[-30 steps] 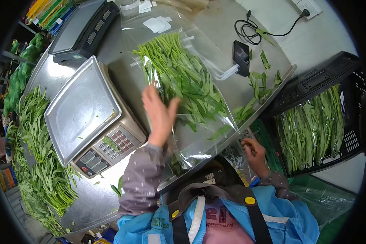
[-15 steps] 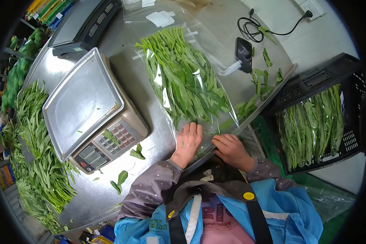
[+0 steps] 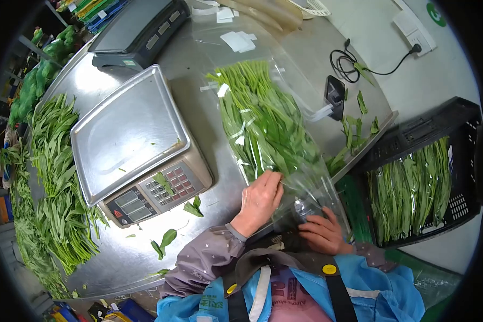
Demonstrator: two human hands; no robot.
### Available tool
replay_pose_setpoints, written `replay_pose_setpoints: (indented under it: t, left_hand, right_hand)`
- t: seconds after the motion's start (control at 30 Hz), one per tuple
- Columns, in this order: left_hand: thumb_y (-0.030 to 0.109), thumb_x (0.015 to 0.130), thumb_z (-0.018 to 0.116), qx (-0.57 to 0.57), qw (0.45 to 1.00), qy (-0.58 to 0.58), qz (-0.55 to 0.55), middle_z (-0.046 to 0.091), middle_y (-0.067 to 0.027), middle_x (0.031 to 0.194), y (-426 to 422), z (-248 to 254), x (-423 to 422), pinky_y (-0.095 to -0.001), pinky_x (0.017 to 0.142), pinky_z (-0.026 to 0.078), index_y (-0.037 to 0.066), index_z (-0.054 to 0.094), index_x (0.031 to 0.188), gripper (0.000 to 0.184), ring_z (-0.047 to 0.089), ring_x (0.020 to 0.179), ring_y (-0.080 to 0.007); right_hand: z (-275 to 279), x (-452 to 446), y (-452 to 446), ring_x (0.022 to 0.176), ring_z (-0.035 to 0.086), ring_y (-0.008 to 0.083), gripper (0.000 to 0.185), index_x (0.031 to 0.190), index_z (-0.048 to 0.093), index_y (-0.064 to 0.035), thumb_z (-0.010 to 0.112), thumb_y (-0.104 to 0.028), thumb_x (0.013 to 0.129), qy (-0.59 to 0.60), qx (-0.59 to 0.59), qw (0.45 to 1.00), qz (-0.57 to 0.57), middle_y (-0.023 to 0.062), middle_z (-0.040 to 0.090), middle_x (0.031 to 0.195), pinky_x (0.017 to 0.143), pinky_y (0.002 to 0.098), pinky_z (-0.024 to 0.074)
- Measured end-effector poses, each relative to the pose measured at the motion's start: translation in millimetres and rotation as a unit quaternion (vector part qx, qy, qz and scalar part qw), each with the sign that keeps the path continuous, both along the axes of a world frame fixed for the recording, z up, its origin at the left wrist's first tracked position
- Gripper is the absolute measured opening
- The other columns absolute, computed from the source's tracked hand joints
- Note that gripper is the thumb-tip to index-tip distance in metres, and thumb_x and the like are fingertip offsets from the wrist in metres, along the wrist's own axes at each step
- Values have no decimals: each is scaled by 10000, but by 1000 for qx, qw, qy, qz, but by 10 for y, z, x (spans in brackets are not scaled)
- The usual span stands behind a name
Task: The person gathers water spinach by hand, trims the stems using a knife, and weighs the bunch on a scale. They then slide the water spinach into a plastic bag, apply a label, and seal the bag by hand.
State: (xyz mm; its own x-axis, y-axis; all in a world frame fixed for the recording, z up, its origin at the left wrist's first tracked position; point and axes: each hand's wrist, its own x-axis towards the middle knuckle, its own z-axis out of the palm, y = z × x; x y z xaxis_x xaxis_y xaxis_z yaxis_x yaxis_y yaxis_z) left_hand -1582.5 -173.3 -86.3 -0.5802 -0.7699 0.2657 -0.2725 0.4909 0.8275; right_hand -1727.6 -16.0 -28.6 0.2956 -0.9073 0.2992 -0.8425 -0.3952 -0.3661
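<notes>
A clear plastic bag of long leafy greens [image 3: 268, 118] lies on the metal table, stems toward the far side and leaves toward me. My left hand [image 3: 258, 201] is closed at the near end of the bag, its fingertips pinching the plastic beside the leaves. Over the bag's loose near end, at the table edge, lies my right hand [image 3: 324, 233], with fingers stretched out and slightly apart. A shiny bulge of crumpled plastic [image 3: 303, 208] shows just beside its fingertips.
Left of the bag stands a digital scale [image 3: 131, 142], with a second scale [image 3: 139, 35] behind it. Loose greens [image 3: 59, 188] are heaped at far left. A black crate [image 3: 464, 198] holds bagged greens at right. A black device [image 3: 335, 96] and cable [image 3: 344, 65] lie at the back.
The view has shifted, so the table things appear lower and further right. My left hand has moved up along the leaves, and my right hand's fingers have spread over the bag's end, where plastic now bulges.
</notes>
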Motion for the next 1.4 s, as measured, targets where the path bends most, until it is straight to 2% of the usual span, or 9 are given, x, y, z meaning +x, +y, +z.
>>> replay_pose_setpoints:
  t: [0.13,0.3,0.67,0.87,1.03,1.17,1.2,1.27,1.4]
  left_hand:
    - [11,753,593,6,1000,11,-19,548,-123,792,21,-63,17,-380,567,465,35,545,910,166,571,674,-318]
    - [28,752,613,39,998,28,-33,561,-102,759,116,-21,14,-340,539,457,36,570,867,123,576,637,-285]
    - [50,760,612,-18,998,47,-39,524,-109,735,103,208,-40,-375,532,456,44,533,847,118,563,645,-296]
    - [64,684,583,-89,991,-4,-95,470,-80,691,138,260,3,-330,524,453,52,512,810,145,556,623,-240]
    - [52,649,564,-150,984,-32,-90,466,-73,698,158,312,17,-305,520,460,38,497,829,192,567,631,-211]
    - [12,654,561,-127,990,-13,-65,473,-78,707,59,459,-28,-288,514,463,26,502,838,194,568,606,-200]
    - [12,654,561,-134,989,-11,-61,473,-78,707,12,500,-61,-288,514,463,26,502,838,194,568,606,-200]
    - [4,653,568,-146,989,6,-38,471,-80,697,-64,589,-103,-296,510,464,25,505,838,196,565,588,-202]
    - [6,701,574,-87,995,-31,-46,488,-92,704,-128,653,-38,-322,522,466,41,467,845,182,583,625,-237]
  right_hand:
    - [85,-126,278,937,607,246,244,898,636,-84,643,-19,663,-2,74,995,-60,51,642,943,943,450,366]
    - [213,-10,10,999,548,347,281,1017,572,30,573,51,737,-119,149,968,-161,167,563,1073,877,387,439]
    - [-576,175,-608,1054,478,422,401,1195,439,38,484,-15,799,-251,195,937,-148,252,472,1160,881,414,419]
    - [-415,152,-411,903,587,323,151,928,570,9,545,-57,794,-303,345,865,-201,213,563,1004,757,335,458]
    - [-530,233,-817,880,563,213,490,1260,426,-12,577,-131,809,-324,195,906,-190,102,583,995,789,319,444]
    - [-789,84,-1027,628,403,38,446,1334,316,-24,462,-86,917,-617,150,747,-199,34,531,897,575,207,368]
    - [-724,101,-1167,628,403,38,446,1334,316,-24,462,-86,917,-615,147,750,-193,34,531,897,575,207,368]
    - [-526,164,-1538,580,408,41,439,1320,326,-28,471,-77,909,-689,159,646,-286,32,548,859,521,207,366]
    - [-583,-52,-1731,506,396,45,388,1235,458,-27,510,-4,852,-397,224,846,-278,18,527,855,424,203,308]
